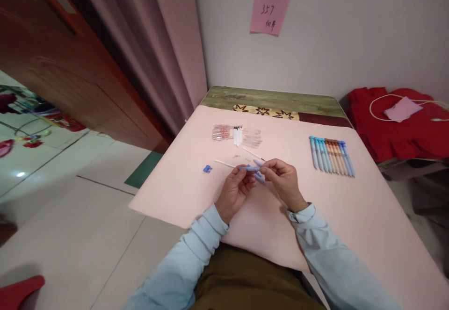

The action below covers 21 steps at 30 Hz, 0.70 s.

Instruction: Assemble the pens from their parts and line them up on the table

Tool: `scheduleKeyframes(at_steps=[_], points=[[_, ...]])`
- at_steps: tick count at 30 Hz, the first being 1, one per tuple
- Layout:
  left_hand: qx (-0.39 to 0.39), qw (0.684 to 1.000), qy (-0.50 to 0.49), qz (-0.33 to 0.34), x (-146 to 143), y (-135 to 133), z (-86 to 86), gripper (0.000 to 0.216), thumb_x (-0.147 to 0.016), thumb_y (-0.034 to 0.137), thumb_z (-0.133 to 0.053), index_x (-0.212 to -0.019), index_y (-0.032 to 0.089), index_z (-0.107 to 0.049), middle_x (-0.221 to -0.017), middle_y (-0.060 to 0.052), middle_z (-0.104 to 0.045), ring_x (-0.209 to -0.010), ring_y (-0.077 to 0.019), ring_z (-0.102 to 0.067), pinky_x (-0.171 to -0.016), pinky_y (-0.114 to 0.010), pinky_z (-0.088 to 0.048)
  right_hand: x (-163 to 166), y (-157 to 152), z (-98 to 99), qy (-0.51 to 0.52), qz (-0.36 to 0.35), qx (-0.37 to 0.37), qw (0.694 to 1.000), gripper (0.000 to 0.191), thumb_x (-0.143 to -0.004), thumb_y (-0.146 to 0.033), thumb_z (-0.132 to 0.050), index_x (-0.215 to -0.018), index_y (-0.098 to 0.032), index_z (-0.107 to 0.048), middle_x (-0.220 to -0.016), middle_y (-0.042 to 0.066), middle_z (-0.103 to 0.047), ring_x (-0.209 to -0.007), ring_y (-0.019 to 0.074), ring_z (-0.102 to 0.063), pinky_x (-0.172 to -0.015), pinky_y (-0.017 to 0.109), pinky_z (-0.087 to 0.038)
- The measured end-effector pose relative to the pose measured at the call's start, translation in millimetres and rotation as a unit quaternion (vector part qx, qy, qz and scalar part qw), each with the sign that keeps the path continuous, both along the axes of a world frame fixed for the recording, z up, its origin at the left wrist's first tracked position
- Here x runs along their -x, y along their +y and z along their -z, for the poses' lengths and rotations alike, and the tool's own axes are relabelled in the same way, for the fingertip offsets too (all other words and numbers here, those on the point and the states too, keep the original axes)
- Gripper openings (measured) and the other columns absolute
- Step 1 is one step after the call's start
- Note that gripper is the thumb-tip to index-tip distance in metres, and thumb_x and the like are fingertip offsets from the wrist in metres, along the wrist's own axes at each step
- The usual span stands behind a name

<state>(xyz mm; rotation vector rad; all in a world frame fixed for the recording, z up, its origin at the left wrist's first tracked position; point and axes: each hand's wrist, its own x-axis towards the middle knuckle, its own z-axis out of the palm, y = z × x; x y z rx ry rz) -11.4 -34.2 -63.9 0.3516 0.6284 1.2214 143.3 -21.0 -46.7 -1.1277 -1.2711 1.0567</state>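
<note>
Between my two hands, over the near middle of the table, is a light-blue pen barrel [251, 168]. My left hand [237, 188] pinches its left end, while the fingers of my right hand [281, 179] close on its right end. More light-blue pen parts [259, 177] lie just under and behind my fingers, partly hidden. A white pen refill [224, 163] lies left of the barrel, and a second refill [250, 152] with a dark tip lies behind my hands. Small dark-blue pieces [207, 169] rest to the left. Tiny springs [236, 156] lie beyond my left hand.
Farther back are white refills with black tips [237, 135], between clear-and-orange packs [222, 133] and clear tubes [252, 137]. A row of finished-looking pens [331, 156] in blue and brown lies at right. Red cloth [396, 132] with a cable sits beyond the table's right edge.
</note>
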Motion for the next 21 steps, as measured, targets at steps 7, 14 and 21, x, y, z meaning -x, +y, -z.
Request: scheduleKeyframes(at_steps=[7,14,21], points=[[0.032,0.999,-0.007,0.002,1.5,4.9,2.2,0.018,-0.079,0.029,-0.076,-0.086,0.014,-0.068,-0.080,-0.005,-0.074,-0.060,-0.0083,-0.062,-0.054,-0.017,-0.054,1.1,-7.5,-6.6,-0.090,0.051,-0.100,0.990,0.016,-0.080,-0.036,-0.074,-0.074,-0.022,-0.070,-0.063,0.000,-0.064,-0.054,0.0130,-0.053,-0.053,0.027,-0.045],[0.021,0.999,-0.011,0.022,0.9,3.8,3.1,0.021,-0.078,0.032,-0.077,-0.086,0.013,-0.069,-0.075,-0.003,-0.072,-0.057,-0.0081,-0.061,-0.051,-0.017,-0.051,2.4,-10.8,-9.8,-0.158,0.052,-0.157,0.974,0.016,-0.083,-0.037,-0.071,-0.074,-0.024,-0.070,-0.066,0.001,-0.064,-0.056,0.0142,-0.052,-0.055,0.029,-0.045],[0.008,0.999,-0.015,0.045,1.9,4.1,10.3,0.021,-0.080,0.031,-0.074,-0.087,0.012,-0.069,-0.076,-0.005,-0.073,-0.053,-0.0087,-0.059,-0.049,-0.019,-0.049,3.3,-12.2,-7.6,-0.155,0.058,-0.167,0.972,0.015,-0.085,-0.035,-0.070,-0.075,-0.023,-0.069,-0.068,0.002,-0.065,-0.057,0.0139,-0.052,-0.056,0.029,-0.045]])
